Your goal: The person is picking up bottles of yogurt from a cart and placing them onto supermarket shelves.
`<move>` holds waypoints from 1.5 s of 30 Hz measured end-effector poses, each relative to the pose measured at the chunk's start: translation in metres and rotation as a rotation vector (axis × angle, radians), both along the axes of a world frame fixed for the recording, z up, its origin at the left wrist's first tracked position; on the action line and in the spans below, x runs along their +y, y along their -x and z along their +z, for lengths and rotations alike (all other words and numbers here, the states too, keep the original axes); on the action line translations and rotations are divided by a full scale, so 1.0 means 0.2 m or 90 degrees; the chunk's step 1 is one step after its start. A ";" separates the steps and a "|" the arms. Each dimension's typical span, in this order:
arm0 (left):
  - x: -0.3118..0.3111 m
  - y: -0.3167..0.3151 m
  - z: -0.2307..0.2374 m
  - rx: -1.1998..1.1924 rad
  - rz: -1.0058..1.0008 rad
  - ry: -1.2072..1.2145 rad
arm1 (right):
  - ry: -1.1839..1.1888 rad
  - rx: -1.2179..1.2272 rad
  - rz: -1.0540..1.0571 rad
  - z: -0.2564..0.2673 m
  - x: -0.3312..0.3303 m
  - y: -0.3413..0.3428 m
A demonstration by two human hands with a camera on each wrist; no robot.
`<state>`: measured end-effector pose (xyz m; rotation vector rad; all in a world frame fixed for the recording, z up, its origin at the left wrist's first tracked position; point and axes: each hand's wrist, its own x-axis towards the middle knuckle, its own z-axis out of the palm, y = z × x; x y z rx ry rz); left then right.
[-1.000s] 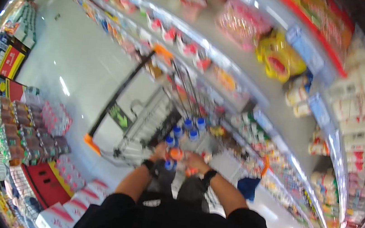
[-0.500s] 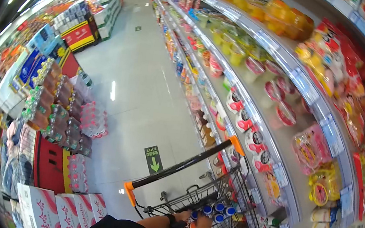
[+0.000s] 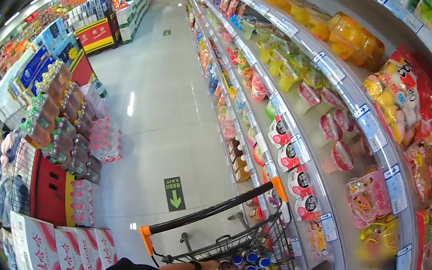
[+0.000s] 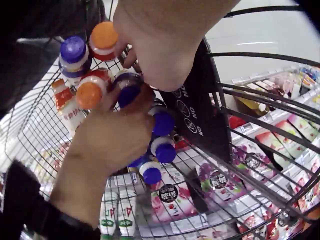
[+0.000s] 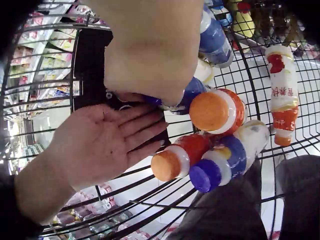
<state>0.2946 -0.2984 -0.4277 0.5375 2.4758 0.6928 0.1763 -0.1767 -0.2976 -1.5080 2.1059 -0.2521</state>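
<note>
1. Right hand (image 4: 110,142): fingers curled round the blue-capped bottle (image 4: 129,96); grip at the cap end. Bottle lies at the fingertips, between the hands, within the cart (image 3: 212,209).
2. Left hand (image 5: 100,145): palm bared to the right wrist view, fingers straight, slightly fanned, thumb not clearly seen. Nothing seen held in it.
3. Key relation: the right hand is the nearer, in contact. The gripped bottle's cap faces the left wrist camera; body mostly hidden, so tilt of its long axis cannot be told.
4. Just beyond the right hand's knuckles: cluster of blue caps (image 4: 163,150), four, one partly hidden.
5. On the hands' body side: another blue-capped bottle (image 5: 205,175), beside two orange-capped bottles (image 5: 209,111).
6. Well apart from the left palm, past those: white bottle (image 5: 283,95), orange cap toward the person's legs (image 5: 305,185).
7. Count: blue caps, six; orange caps, three.
8. Outward, right of the hands: stocked shelves (image 3: 324,172). Left of them: white-and-red cartons (image 3: 37,248), four.
</note>
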 end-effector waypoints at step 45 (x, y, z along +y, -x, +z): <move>1.59 0.08 3.05 -0.161 0.073 -0.934 | 0.780 -0.873 -0.391 2.07 1.76 -0.72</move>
